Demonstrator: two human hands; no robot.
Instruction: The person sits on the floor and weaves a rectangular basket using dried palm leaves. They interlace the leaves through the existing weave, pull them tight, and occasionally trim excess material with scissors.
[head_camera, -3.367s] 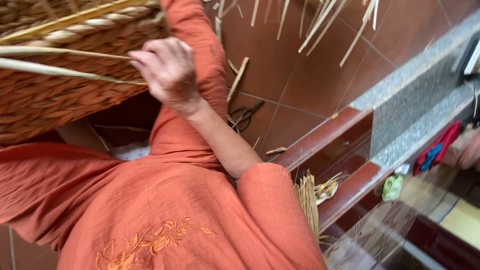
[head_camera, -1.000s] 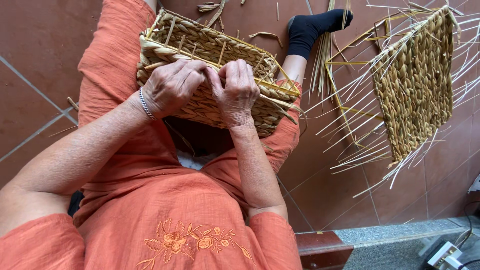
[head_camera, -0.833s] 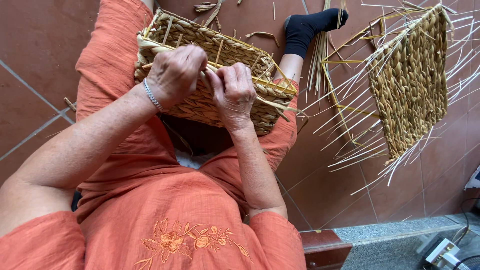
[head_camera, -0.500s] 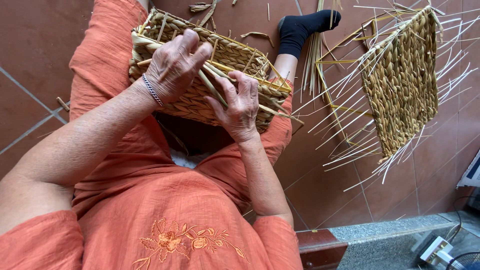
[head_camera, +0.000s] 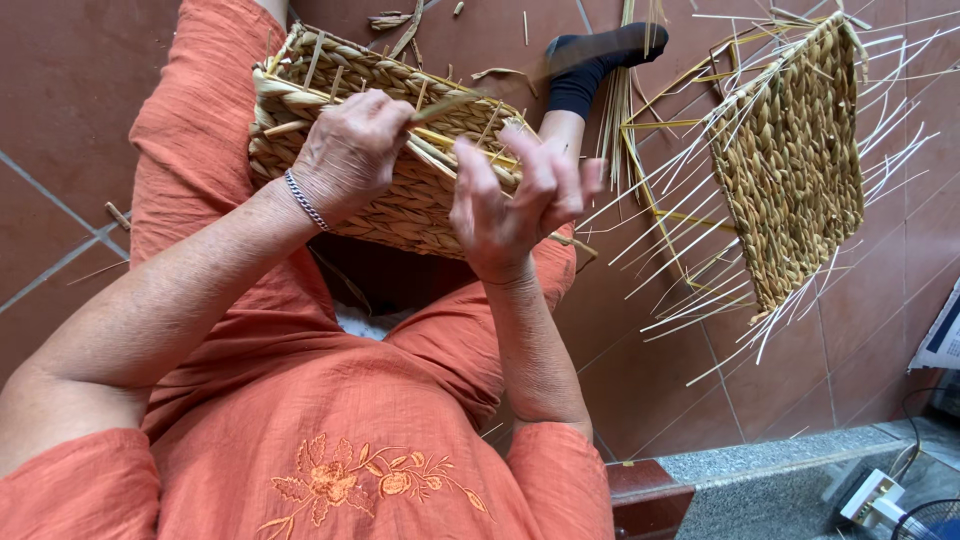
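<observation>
Right hand now lifted, fingers spread; left hand pinching coarse straw strand over plaited basket.

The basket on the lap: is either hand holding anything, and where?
The left hand grips the woven basket at its top rim, pinching a straw strand there. The right hand is open beside the rim, holding nothing.

Lying at the right edge of the frame, below mid-height: a white printed sheet or package, cut off by the border, tilted, faintly showing dark print.
</observation>
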